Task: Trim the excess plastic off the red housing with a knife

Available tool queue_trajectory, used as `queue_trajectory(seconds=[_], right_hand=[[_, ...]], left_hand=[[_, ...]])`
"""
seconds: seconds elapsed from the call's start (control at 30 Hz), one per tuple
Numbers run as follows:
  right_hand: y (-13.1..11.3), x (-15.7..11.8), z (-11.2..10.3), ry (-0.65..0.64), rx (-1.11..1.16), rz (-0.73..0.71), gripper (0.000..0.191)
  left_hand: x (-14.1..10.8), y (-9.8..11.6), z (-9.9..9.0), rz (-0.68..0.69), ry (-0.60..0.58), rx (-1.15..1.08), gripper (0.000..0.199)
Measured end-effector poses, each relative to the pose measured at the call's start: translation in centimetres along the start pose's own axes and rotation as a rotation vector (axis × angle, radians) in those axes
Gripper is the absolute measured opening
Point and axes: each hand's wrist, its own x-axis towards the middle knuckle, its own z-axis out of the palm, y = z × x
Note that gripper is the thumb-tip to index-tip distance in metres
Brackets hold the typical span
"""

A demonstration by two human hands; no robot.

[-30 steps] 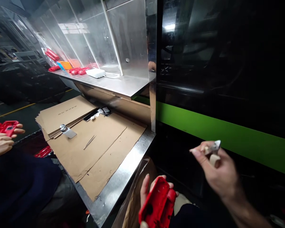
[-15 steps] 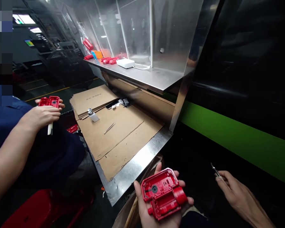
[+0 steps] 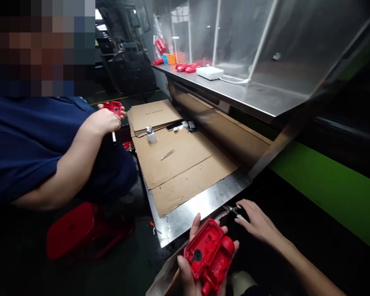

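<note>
A red plastic housing (image 3: 210,254), its hollow inside facing up, lies in my left hand (image 3: 189,269), whose fingers wrap its sides. One compartment shows a round black part (image 3: 197,255). My right hand (image 3: 259,220) is just above and to the right of the housing, not touching it. Between its thumb and fingers it holds a small metal cutting tool (image 3: 232,209), with the tip pointing left toward the table's front edge.
A metal table (image 3: 200,205) bears cardboard sheets, tweezers (image 3: 168,154), a small bottle (image 3: 151,135) and a phone (image 3: 174,126). The shelf (image 3: 249,92) holds red parts and a white box (image 3: 209,73). At left, a person in blue (image 3: 33,144) holds another red part (image 3: 112,108); a red stool (image 3: 70,230) stands below.
The view has swung left. My right hand has come closer to the housing with the tool, and the housing has turned in my left hand.
</note>
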Motion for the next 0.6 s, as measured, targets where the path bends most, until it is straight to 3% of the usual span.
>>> queue_trajectory(seconds=[0.1,0.17,0.3,0.47,0.6], right_hand=[[-1.6,6.0,2.8,-0.036,-0.066,-0.112,0.049],[-2.2,9.3,4.9,-0.042,-0.108,-0.131,0.049],[-2.4,12.5,8.5,-0.054,-0.16,-0.138,0.046],[-0.9,10.1,10.0,0.025,-0.182,-0.118,0.061],[2.7,3.0,9.8,0.145,-0.158,-0.033,0.063]], left_hand=[[-0.8,1.4,-0.4,0.071,0.026,0.034,0.08],[-1.3,2.3,-1.0,0.1,-0.016,0.101,0.076],[-2.7,3.5,-1.9,0.141,-0.106,0.157,0.074],[-3.3,4.1,-2.9,0.049,-0.122,0.094,0.077],[-2.8,4.2,-3.2,-0.05,-0.131,0.016,0.077]])
